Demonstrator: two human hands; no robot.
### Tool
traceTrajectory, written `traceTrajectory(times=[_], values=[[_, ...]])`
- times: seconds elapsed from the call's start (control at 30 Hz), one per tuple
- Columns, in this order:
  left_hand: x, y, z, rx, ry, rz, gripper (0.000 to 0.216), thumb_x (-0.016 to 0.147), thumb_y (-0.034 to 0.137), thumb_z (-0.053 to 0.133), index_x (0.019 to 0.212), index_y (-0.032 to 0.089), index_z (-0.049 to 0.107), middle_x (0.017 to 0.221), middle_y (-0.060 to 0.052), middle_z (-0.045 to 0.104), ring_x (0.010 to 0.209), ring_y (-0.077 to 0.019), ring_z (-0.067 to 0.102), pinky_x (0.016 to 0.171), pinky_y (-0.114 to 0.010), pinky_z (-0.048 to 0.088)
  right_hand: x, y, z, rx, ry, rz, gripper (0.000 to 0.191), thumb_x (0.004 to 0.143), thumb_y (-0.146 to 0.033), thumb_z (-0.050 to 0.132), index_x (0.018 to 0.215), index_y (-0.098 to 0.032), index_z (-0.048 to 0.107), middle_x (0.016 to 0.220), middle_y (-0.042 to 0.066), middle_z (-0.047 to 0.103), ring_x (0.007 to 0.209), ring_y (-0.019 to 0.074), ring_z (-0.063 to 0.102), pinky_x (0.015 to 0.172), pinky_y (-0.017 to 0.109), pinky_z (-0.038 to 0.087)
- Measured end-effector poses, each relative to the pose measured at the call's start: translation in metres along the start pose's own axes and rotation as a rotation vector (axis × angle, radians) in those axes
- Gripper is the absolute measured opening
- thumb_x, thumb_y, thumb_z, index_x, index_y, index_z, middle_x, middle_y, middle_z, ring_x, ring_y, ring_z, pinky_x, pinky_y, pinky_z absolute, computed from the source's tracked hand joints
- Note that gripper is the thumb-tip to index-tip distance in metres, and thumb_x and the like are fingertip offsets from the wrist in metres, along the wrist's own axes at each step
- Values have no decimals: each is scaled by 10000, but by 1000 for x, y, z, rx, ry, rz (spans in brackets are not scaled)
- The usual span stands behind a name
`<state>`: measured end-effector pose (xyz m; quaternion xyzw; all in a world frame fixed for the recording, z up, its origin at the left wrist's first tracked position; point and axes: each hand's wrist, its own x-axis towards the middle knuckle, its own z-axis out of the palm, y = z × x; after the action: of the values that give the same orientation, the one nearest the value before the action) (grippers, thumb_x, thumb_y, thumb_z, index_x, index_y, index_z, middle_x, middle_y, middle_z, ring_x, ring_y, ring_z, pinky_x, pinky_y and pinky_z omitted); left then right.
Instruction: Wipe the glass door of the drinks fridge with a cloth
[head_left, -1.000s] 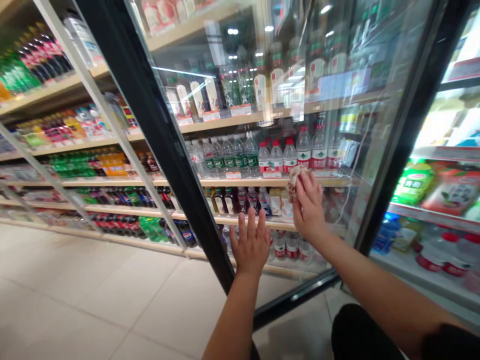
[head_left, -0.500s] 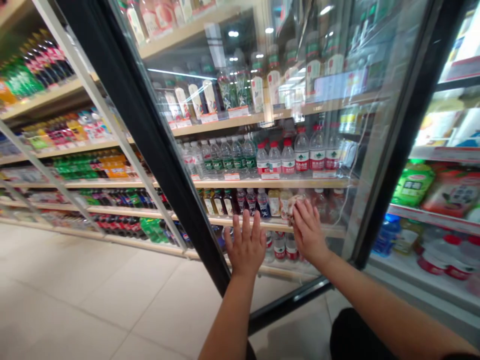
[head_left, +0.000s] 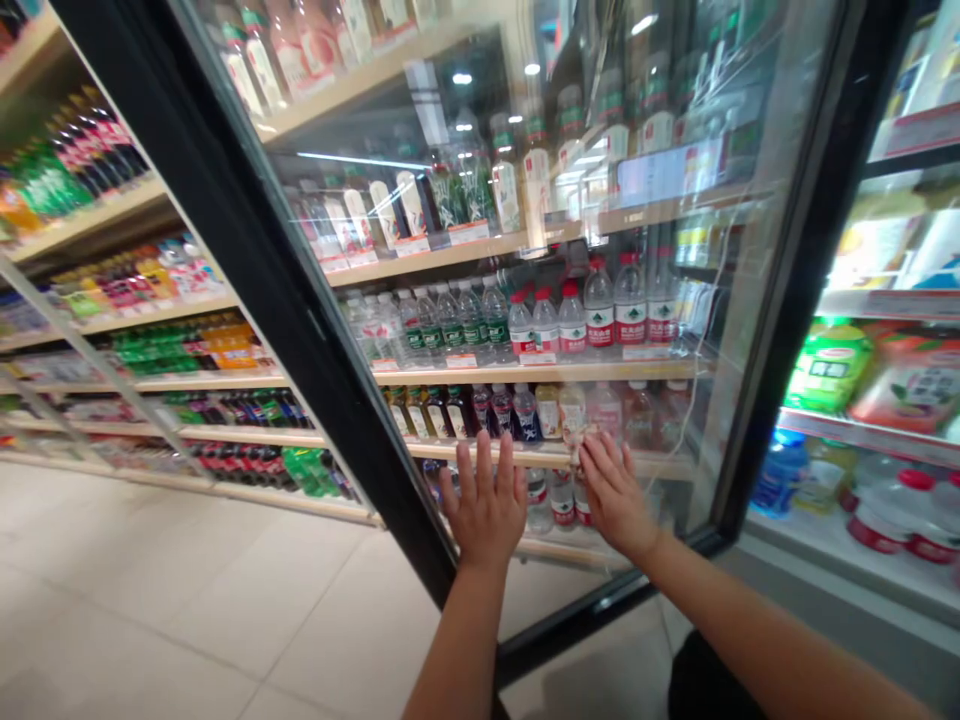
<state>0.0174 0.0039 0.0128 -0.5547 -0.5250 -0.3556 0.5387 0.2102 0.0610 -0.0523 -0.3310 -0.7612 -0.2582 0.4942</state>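
A framed glass door (head_left: 465, 345) stands open at a slant before me. My left hand (head_left: 486, 505) lies flat against the lower part of the glass, fingers spread and pointing up, with nothing in it. To its right, my right hand (head_left: 613, 492) presses a crumpled, pale cloth (head_left: 577, 440) onto the pane. Most of the cloth is hidden behind the fingers, and only its upper left edge shows. Through the glass, rows of water bottles (head_left: 600, 310) and other drinks are visible behind both hands.
The door's black frame (head_left: 262, 300) runs down to my left, with its bottom rail (head_left: 592, 605) below my hands. Shelves of soft drinks (head_left: 180, 345) stand beyond it, above a tiled floor (head_left: 187, 590). A cooler with packaged goods (head_left: 829, 365) is at the right.
My right hand and the cloth have moved down a little on the glass. My left hand is still spread on the pane, slightly lower. The view has shifted slightly.
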Motion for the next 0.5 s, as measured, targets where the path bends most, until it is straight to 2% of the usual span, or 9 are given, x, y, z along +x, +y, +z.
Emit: traceTrajectory(times=[0.07, 0.13, 0.23, 0.33, 0.4, 0.5], values=[[0, 0, 0, 0, -10, 1, 664, 895, 349, 639, 1490, 216, 374, 1524, -106, 414, 1504, -269, 150, 1232, -482, 122, -23, -4, 5, 1, -22, -25, 699, 920, -69, 473, 1560, -154, 207, 1393, 146, 593, 1513, 229, 192, 1234, 488, 206], [-1, 0, 0, 8, -20, 9, 683, 886, 344, 652, 1492, 204, 370, 1524, -117, 411, 1504, -279, 146, 1232, -490, 119, -28, -3, 5, 7, -47, -40, 688, 921, -63, 470, 1556, -154, 223, 1375, 141, 608, 1515, 214, 183, 1244, 482, 170], [-2, 0, 0, 22, -18, 19, 708, 878, 349, 662, 1497, 186, 359, 1527, -134, 403, 1502, -295, 152, 1231, -501, 122, 2, 11, -5, 14, -10, 28, 681, 925, -64, 466, 1554, -176, 230, 1433, 152, 555, 1517, 216, 186, 1239, 507, 155], [-3, 0, 0, 25, -14, 16, 705, 880, 353, 657, 1497, 187, 360, 1532, -133, 392, 1500, -297, 161, 1231, -500, 121, 26, 26, -11, 16, 86, 146, 685, 936, -99, 480, 1559, -203, 216, 1496, 172, 478, 1515, 240, 203, 1217, 544, 202], [-3, 0, 0, 25, -12, 11, 694, 883, 354, 652, 1495, 198, 364, 1537, -122, 383, 1499, -291, 161, 1233, -494, 119, 12, 28, -5, 21, 100, 178, 695, 938, -104, 470, 1565, -211, 191, 1527, 180, 431, 1514, 255, 209, 1196, 558, 251], [-3, 0, 0, 22, -6, 10, 682, 886, 351, 647, 1492, 205, 371, 1542, -115, 375, 1500, -282, 157, 1236, -484, 114, -36, 25, 9, 8, 36, 180, 707, 942, -111, 446, 1575, -195, 141, 1570, 189, 352, 1519, 259, 178, 1173, 538, 318]])
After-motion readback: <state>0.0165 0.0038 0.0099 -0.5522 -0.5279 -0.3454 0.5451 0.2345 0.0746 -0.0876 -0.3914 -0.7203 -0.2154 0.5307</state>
